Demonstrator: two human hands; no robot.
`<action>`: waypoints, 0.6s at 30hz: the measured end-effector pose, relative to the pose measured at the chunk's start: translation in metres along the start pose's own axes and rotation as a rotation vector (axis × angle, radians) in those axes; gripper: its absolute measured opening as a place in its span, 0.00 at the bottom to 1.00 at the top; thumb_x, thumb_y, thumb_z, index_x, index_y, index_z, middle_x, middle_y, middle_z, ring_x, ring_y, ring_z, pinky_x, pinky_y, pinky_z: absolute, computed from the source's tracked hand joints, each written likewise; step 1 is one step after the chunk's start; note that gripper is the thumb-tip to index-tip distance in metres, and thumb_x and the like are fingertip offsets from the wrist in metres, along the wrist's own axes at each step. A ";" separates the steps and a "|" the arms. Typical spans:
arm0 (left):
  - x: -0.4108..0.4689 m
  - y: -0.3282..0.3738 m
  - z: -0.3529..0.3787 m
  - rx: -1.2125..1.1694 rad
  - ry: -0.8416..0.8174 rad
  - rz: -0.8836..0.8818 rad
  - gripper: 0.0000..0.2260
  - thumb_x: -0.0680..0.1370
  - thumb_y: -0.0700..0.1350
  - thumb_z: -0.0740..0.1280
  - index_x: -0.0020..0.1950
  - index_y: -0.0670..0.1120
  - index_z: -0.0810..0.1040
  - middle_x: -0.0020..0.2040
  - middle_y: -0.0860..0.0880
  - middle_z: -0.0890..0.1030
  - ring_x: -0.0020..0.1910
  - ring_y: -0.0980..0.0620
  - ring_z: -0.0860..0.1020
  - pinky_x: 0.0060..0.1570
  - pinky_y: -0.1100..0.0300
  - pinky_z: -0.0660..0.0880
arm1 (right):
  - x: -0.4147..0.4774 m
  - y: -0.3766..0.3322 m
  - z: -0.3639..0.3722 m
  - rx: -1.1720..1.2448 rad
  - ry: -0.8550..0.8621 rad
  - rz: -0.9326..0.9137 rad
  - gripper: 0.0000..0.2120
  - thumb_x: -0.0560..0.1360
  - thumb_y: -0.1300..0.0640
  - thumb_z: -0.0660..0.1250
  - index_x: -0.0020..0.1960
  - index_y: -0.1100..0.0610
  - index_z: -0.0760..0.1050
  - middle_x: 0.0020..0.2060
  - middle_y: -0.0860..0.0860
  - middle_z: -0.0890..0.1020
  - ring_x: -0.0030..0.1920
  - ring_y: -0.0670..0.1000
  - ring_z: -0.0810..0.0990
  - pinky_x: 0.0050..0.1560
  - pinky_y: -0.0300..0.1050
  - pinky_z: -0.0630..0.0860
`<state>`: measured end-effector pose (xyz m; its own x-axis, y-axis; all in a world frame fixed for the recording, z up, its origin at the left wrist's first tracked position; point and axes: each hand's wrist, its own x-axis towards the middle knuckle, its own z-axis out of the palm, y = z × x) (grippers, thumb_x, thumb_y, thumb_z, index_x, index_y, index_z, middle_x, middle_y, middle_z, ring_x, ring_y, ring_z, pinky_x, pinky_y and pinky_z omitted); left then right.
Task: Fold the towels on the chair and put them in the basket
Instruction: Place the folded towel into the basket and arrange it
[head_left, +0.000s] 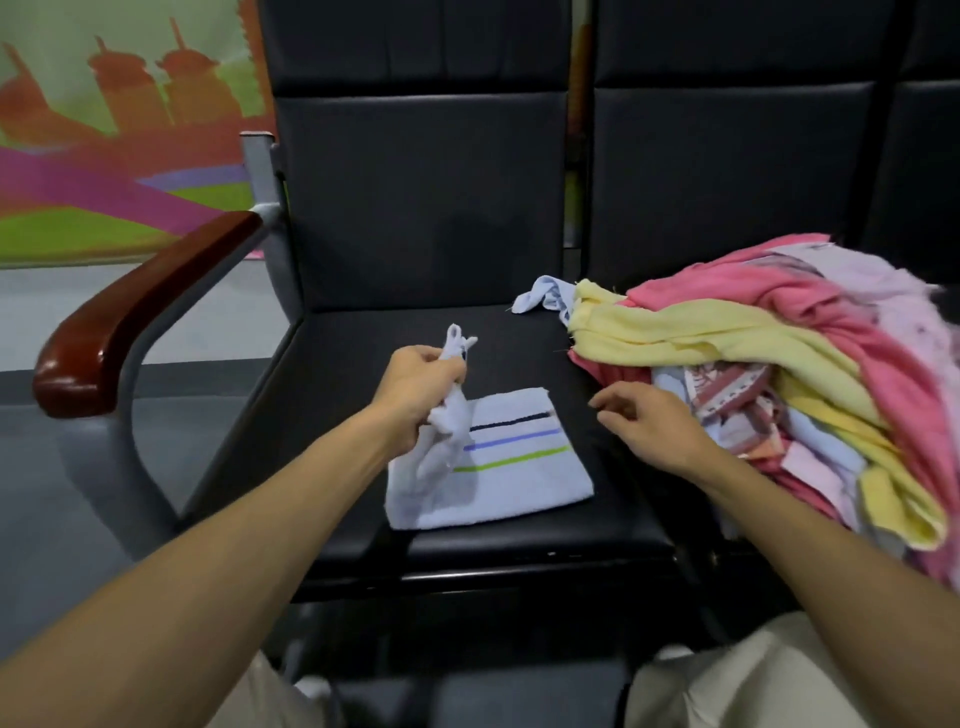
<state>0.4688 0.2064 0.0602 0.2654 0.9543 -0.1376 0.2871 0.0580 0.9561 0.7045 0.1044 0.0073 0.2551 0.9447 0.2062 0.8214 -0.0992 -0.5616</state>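
Judging progress: early stage. One striped towel (524, 467) is seen folded flat on the chair seat (358, 343) at the centre of the frame, not yet put away. No basket is in view. A large unfolded pile (779, 332) of pink, yellow and pale towels is left at the right of the frame, spread over the neighbouring seat. The left grip (418, 382) is closed around a pale blue towel (441, 447), bunched and held above the seat, with its tail hanging down onto the left end of the striped towel. The right grip (649, 423) holds nothing: fingers are loosely curled and it hovers just beside the pile's near edge. The pale blue towel is judged next for folding, and most of the job is left.
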 end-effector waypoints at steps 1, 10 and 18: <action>0.004 0.000 0.015 0.045 -0.012 0.015 0.03 0.72 0.39 0.65 0.39 0.42 0.77 0.32 0.46 0.71 0.32 0.50 0.70 0.31 0.60 0.65 | -0.003 0.003 -0.001 -0.011 -0.020 -0.005 0.09 0.76 0.61 0.68 0.56 0.57 0.80 0.45 0.49 0.81 0.47 0.48 0.78 0.47 0.32 0.66; 0.014 -0.015 0.098 0.396 -0.305 -0.086 0.07 0.75 0.42 0.66 0.51 0.43 0.71 0.33 0.44 0.77 0.27 0.49 0.76 0.28 0.61 0.74 | 0.003 0.002 -0.002 -0.044 -0.109 -0.066 0.10 0.76 0.57 0.67 0.57 0.54 0.80 0.51 0.51 0.82 0.52 0.50 0.80 0.56 0.42 0.73; 0.037 -0.031 0.047 0.567 -0.254 0.318 0.11 0.77 0.36 0.60 0.47 0.49 0.80 0.45 0.49 0.80 0.44 0.50 0.79 0.45 0.56 0.77 | 0.002 -0.023 -0.004 -0.007 -0.166 -0.170 0.08 0.77 0.59 0.65 0.53 0.55 0.82 0.44 0.45 0.83 0.42 0.38 0.77 0.44 0.28 0.67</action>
<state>0.5133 0.2256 0.0137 0.6034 0.7974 0.0049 0.5772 -0.4411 0.6872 0.6884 0.1074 0.0239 0.0261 0.9864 0.1625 0.8489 0.0640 -0.5247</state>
